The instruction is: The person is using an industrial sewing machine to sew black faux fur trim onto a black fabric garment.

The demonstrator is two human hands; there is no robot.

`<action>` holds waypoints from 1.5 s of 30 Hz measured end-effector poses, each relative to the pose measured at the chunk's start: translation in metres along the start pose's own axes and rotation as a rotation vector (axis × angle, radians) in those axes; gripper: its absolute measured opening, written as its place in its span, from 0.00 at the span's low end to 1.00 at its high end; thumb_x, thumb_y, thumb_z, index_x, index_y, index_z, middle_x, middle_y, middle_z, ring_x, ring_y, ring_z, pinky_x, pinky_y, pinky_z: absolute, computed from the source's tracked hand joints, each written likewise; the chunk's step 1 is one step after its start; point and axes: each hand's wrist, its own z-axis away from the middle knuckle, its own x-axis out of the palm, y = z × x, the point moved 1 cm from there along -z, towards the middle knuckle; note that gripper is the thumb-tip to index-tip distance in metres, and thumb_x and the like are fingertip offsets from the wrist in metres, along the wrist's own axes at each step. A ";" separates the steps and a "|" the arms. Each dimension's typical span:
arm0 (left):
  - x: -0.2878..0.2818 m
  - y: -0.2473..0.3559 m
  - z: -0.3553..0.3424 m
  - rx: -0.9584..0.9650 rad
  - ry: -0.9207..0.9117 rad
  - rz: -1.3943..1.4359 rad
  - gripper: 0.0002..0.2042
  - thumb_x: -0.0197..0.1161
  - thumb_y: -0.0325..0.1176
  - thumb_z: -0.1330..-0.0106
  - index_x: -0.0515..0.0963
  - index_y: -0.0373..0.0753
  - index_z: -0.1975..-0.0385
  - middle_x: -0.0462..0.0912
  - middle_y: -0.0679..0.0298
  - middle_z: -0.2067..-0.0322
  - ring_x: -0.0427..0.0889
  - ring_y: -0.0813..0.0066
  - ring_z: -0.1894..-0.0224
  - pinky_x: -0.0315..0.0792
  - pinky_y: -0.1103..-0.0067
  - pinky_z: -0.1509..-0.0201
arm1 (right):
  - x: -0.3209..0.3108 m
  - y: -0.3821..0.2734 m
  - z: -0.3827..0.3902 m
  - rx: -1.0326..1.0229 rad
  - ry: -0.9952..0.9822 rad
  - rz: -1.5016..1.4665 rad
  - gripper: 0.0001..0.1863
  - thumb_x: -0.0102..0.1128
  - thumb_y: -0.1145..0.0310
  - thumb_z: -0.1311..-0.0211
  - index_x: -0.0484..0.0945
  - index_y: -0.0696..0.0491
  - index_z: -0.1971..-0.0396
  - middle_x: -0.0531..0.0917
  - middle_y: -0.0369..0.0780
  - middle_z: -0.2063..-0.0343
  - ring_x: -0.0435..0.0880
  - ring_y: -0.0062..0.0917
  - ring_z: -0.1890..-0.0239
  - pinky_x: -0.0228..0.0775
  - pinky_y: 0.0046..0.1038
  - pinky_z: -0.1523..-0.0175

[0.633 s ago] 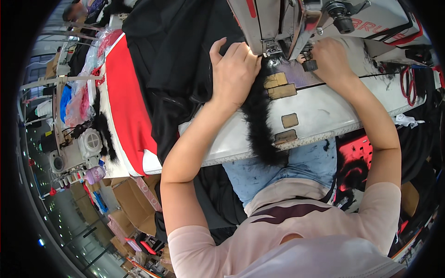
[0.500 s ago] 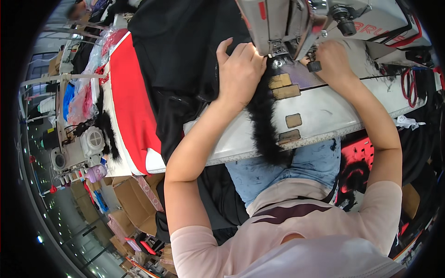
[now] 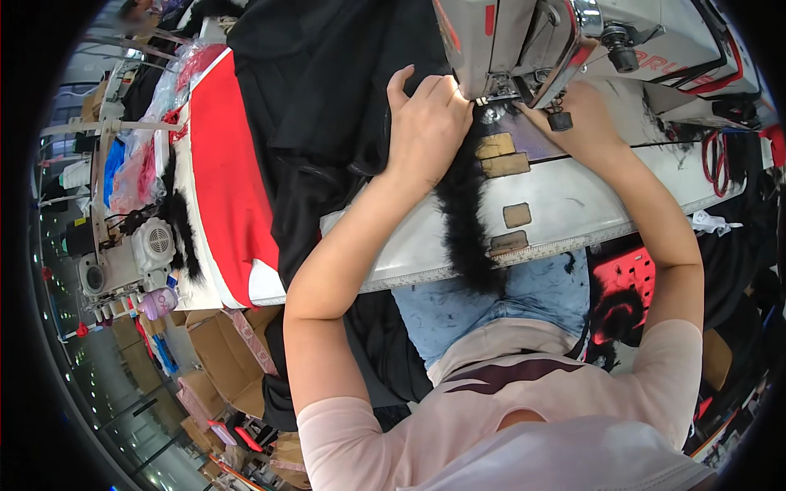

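1. The long, fluffy black fur strip point(image 3: 465, 225) starts by my left fingertips, runs down just right of that wrist, and hangs over the table edge above my light-blue jeans point(image 3: 536, 286).
2. My left hand point(image 3: 427, 123) lies palm down at the strip's upper end, little finger lifted outward, the others close together; I cannot tell whether they pinch anything.
3. The smooth, loosely folded black cloth point(image 3: 323, 90) spreads left of that hand.
4. My right hand point(image 3: 588, 123) reaches a finger in from the other side; its grip is hidden, so I cannot tell what it holds.
5. The grey-white sewing machine point(image 3: 508, 41) with red marks stands just above and between my hands.
6. Below my right hand, the white tabletop point(image 3: 565, 204) bears tan rectangular patches point(image 3: 505, 164).
7. Well left of my left hand lies bright red cloth point(image 3: 233, 188).
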 end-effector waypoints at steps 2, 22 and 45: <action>0.000 0.000 0.000 0.005 0.004 0.004 0.05 0.67 0.29 0.47 0.76 0.41 0.77 0.75 0.69 0.72 0.79 0.74 0.64 0.61 0.59 0.37 | 0.011 0.008 0.000 -0.048 -0.048 -0.014 0.07 0.65 0.70 0.55 0.79 0.55 0.75 0.77 0.42 0.75 0.79 0.41 0.67 0.72 0.40 0.61; 0.001 -0.001 0.002 0.062 0.053 0.019 0.06 0.66 0.28 0.48 0.74 0.43 0.79 0.71 0.69 0.75 0.78 0.75 0.64 0.62 0.57 0.39 | 0.006 0.006 -0.004 -0.124 -0.037 0.004 0.05 0.63 0.69 0.53 0.78 0.54 0.80 0.77 0.42 0.79 0.79 0.39 0.71 0.71 0.40 0.65; -0.028 0.006 0.008 -0.118 -0.191 -0.150 0.17 0.65 0.26 0.50 0.77 0.42 0.58 0.77 0.68 0.57 0.78 0.70 0.51 0.61 0.51 0.37 | 0.013 0.020 -0.002 -0.181 -0.080 -0.005 0.04 0.63 0.74 0.55 0.79 0.55 0.76 0.79 0.43 0.75 0.80 0.40 0.69 0.73 0.41 0.64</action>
